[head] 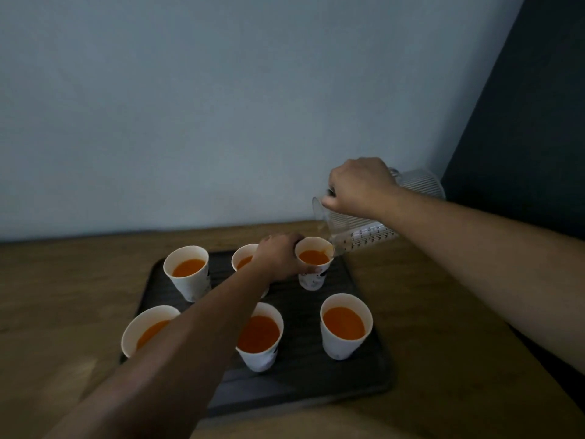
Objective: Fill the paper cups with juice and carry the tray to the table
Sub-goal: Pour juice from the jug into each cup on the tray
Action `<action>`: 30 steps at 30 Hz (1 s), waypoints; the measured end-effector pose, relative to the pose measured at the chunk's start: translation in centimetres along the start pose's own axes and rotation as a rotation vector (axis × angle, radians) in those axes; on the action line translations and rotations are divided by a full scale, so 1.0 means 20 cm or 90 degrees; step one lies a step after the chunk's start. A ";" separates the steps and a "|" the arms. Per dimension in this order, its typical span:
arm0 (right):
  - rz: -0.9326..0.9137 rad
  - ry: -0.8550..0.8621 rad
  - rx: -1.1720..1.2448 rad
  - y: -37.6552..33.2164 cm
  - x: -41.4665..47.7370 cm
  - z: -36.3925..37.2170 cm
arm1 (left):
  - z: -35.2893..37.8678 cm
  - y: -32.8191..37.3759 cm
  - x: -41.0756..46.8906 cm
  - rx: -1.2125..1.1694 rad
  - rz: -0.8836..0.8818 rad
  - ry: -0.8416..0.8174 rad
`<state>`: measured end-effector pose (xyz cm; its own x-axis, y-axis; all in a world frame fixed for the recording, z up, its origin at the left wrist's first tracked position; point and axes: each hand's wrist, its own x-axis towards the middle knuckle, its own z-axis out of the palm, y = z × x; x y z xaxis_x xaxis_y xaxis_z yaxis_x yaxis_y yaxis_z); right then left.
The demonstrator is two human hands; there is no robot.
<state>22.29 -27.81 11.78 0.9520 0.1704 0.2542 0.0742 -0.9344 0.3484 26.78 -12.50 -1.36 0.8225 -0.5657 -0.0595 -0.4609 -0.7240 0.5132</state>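
Six white paper cups sit on your dark rectangular tray [364, 369], which lies on the brown wooden counter [459, 359], and all six show orange juice. In the near row, the left cup [139, 324] is partly behind your forearm, while the middle cup [261, 340] and right cup [345, 326] look well filled. Beyond them, the far-left cup [186, 270] holds juice, and the far-middle cup [242, 259] is mostly hidden. Your left hand [280, 258] wraps its fingers around the far-right cup [313, 263], pressing it steady. Your right hand [361, 185] is clenched on the handle of the clear ribbed plastic jug [357, 231], whose long axis lies nearly flat, spout pointing down-left at that cup's rim. The jug looks almost drained, so filling seems close to done; carrying the tray is what remains.
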 end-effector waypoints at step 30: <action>0.567 0.121 0.584 0.25 -0.37 0.15 | 0.02 0.02 -0.07 0.055 -0.001 0.053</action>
<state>16.44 -34.66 9.00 0.7274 -0.6474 0.2275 -0.3132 -0.6082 -0.7294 25.37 -12.25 -1.43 0.8463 -0.5326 0.0132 -0.4840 -0.7582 0.4369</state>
